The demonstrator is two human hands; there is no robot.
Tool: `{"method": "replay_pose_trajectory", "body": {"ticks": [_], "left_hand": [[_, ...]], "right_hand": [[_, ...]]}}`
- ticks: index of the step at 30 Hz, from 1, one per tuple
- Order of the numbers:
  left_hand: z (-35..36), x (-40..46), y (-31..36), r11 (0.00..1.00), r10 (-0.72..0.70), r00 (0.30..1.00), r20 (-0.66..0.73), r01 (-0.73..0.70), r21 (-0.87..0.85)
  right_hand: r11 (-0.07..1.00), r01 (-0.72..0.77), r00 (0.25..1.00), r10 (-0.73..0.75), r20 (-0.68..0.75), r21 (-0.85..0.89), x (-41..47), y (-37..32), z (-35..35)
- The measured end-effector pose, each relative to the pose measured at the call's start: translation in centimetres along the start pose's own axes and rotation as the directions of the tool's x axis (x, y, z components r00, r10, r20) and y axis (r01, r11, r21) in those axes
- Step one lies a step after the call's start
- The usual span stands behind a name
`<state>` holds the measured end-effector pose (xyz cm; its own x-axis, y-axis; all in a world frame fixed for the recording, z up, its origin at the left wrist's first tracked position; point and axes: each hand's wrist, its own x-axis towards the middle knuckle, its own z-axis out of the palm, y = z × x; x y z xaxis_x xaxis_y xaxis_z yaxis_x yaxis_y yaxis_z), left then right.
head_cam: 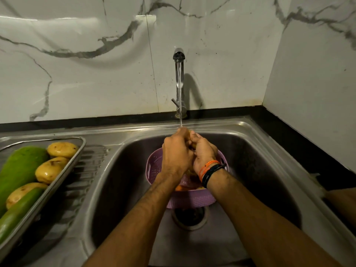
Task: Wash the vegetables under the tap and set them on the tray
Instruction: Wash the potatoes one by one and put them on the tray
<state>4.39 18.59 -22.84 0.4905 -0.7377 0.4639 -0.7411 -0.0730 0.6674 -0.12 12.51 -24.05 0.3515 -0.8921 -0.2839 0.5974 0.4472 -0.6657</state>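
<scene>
Far to the left of the hands, a steel tray (77, 151) is set on the ribbed drainboard of the sink (269, 151). In it lie two large green gourds (19, 170) and three wet yellow potatoes (62, 149), touching one another. The left hand (178, 153) and the right hand (204, 151) are pressed together over the basin, their fingers curled round a yellowish vegetable (191, 140), of which only slivers are seen between them; its kind cannot be told. A thin stream of water (180, 97) from the steel tap (179, 54), behind the hands, is received on the left hand's knuckles. Directly under the hands a lilac perforated basket (192, 199) is placed in the basin, just above the drain (189, 216), and something orange is glimpsed inside it. Orange and black cords (211, 170) are worn on the right wrist. A black desk (279, 128) edge is seen to the right of the hands, beneath marble-patterned wall tiles (77, 64).
</scene>
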Motion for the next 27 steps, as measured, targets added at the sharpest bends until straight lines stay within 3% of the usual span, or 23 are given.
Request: {"method": "replay_pose_trajectory", "body": {"ticks": [4,10,12,16,20,22,24,26,27], "left_hand": [[-0.8,0.5,-0.2,0.999,-0.031,0.985,0.170,0.034,-0.014],[0.1,-0.5,-0.2,1.000,-0.023,0.999,-0.039,0.023,-0.012],[0.0,-0.1,0.0,1.000,-0.006,1.000,-0.026,0.006,0.000],[-0.5,0.6,-0.8,0.995,-0.080,0.981,0.175,0.089,-0.046],[-0.4,0.7,-1.1,0.972,-0.154,0.986,0.071,0.164,-0.167],[-0.1,1.1,-1.8,0.932,-0.258,0.966,0.019,0.254,-0.259],[-0.1,1.4,-2.3,0.857,-0.380,0.923,0.058,0.375,-0.353],[-0.2,1.6,-2.8,0.695,-0.481,0.863,0.156,0.484,-0.532],[-0.4,1.6,-2.6,0.568,-0.501,0.835,0.228,0.516,-0.642]], "right_hand": [[0.997,0.025,1.000,-0.026,-0.008,-0.076,0.2,0.0,-0.1],[0.999,0.032,0.999,-0.032,-0.018,-0.017,-0.1,-0.5,-0.1],[0.997,0.039,0.999,-0.039,-0.006,-0.065,-0.2,-0.3,-0.1],[0.986,0.036,0.999,-0.034,0.016,-0.165,0.3,-0.3,-0.3],[0.983,0.057,0.998,-0.058,0.002,-0.177,0.4,-0.5,-0.1],[0.989,0.065,0.998,-0.064,0.014,-0.133,0.1,-0.8,0.2],[0.995,0.028,1.000,-0.027,0.017,-0.093,0.0,-1.2,0.3],[0.998,-0.028,0.999,0.030,0.034,-0.056,0.0,-1.7,0.1],[0.998,-0.045,0.998,0.047,0.045,-0.052,0.0,-1.9,0.0]]}}
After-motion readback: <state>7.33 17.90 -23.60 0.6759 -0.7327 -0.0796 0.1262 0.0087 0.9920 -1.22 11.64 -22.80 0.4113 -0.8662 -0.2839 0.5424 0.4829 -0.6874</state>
